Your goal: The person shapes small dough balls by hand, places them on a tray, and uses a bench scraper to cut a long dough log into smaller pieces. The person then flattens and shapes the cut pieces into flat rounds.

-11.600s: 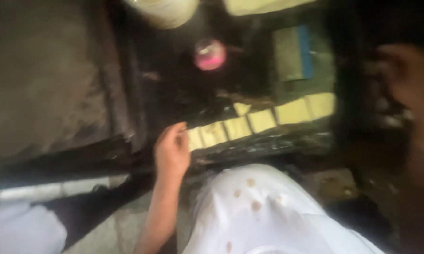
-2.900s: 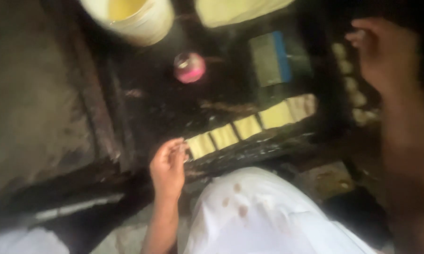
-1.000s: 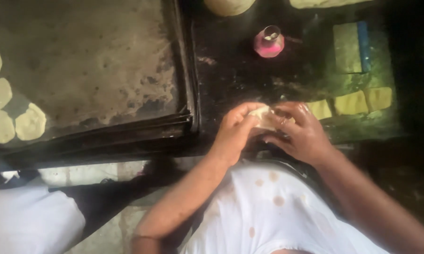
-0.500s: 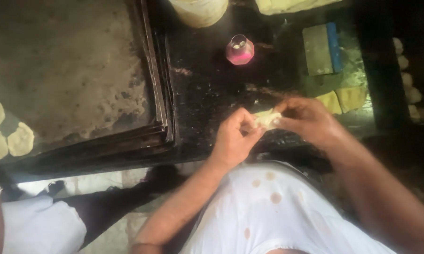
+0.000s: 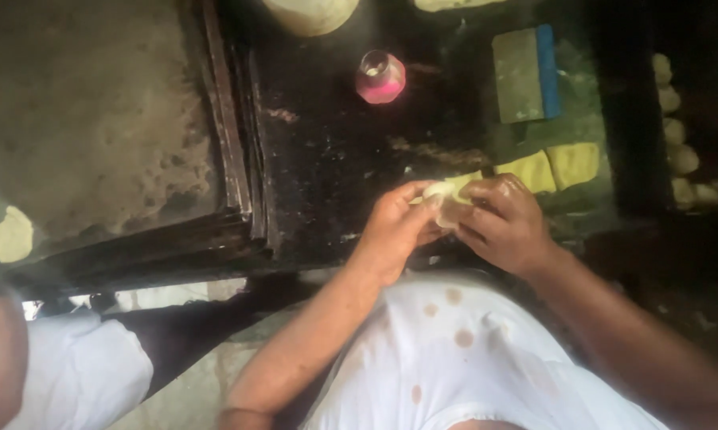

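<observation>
Left hand (image 5: 391, 231) and right hand (image 5: 506, 223) both closed on dough piece (image 5: 441, 199), held above dark surface (image 5: 335, 183); uneven pinch risks tearing; loose grip risks drop beside yellow strips (image 5: 558, 166).

left hand (image 5: 395, 231) | right hand (image 5: 506, 223) | fingertips meeting, fingers curled

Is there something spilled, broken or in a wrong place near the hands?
Nothing looks broken or tipped. Both hands, left hand and right hand, hold a pale dough piece. The dark worktop shows pale smears and crumbs, and the pink jar stands upright.
</observation>
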